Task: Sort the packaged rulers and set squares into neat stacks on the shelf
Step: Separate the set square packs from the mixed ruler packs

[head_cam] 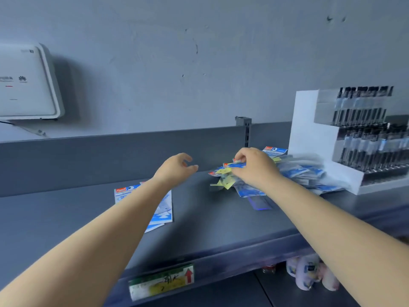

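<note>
A loose heap of blue-and-white packaged rulers and set squares (296,173) lies at the right of the dark grey shelf (210,220). My right hand (254,167) rests on the heap's left end, fingers pinched on the top packet (234,165), which has a red label corner. Yellow pieces (225,181) stick out below it. A small stack of the same packets (163,209) lies at the left, partly hidden under my left forearm. My left hand (177,168) hovers above the shelf between stack and heap, fingers curled apart, holding nothing.
A white tiered display of black pens (363,138) stands at the right end of the shelf, touching the heap. A white router box (26,83) hangs on the wall at left. A price label (161,282) sits on the shelf's front edge; bottles (307,273) stand below.
</note>
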Available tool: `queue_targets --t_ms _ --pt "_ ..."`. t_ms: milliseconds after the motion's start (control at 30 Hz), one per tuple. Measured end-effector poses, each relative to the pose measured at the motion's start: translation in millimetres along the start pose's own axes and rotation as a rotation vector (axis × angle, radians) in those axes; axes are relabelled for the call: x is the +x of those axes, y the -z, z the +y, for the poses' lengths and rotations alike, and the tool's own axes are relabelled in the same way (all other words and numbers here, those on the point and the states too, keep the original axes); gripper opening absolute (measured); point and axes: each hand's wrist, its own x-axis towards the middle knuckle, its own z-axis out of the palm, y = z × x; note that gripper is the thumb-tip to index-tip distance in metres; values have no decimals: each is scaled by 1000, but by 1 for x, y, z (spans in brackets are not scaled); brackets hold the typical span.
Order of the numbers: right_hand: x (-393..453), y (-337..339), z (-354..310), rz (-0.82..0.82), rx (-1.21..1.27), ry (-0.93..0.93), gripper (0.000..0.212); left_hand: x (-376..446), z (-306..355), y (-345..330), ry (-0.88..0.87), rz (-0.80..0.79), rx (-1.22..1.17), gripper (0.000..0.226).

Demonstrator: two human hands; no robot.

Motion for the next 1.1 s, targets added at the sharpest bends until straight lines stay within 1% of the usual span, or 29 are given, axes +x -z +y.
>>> queue_targets --t_ms 133,300,433,500,600,633,667,700,733,800,900,1033,1100 --pt "17 23 51 24 78 -115 24 21 36 -39 -37 -69 16 40" --pt "32 43 94 -7 143 -206 32 49 75 -78 -52 -143 42 46" --pt "34 52 109 -23 142 -228 34 64 89 -102 12 -190 145 52" --pt "33 51 109 -40 116 -236 39 69 92 -108 47 -190 202 52" --pt "30 47 102 -119 24 -262 45 73 94 -111 65 -187 184 55" --pt "28 45 99 -131 12 -266 47 74 95 -110 66 -176 171 53" --pt "27 41 96 -140 2 -261 45 75 95 -110 61 -160 150 44" --pt "25 38 94 -148 -7 -249 43 76 95 -109 59 -153 121 28" --pt "24 34 91 -167 -32 -242 48 76 96 -108 55 -153 95 14" --pt "22 28 86 -220 -121 -272 62 74 95 -106 62 -187 50 13" --pt "22 30 86 -280 -157 -369 63 69 92 -102 89 -194 3 7" --pt "17 34 89 -242 -89 -450 75 59 91 -97 157 -214 -110 15" --pt "14 34 90 -214 -78 -468 74 56 91 -99 175 -226 -186 17"
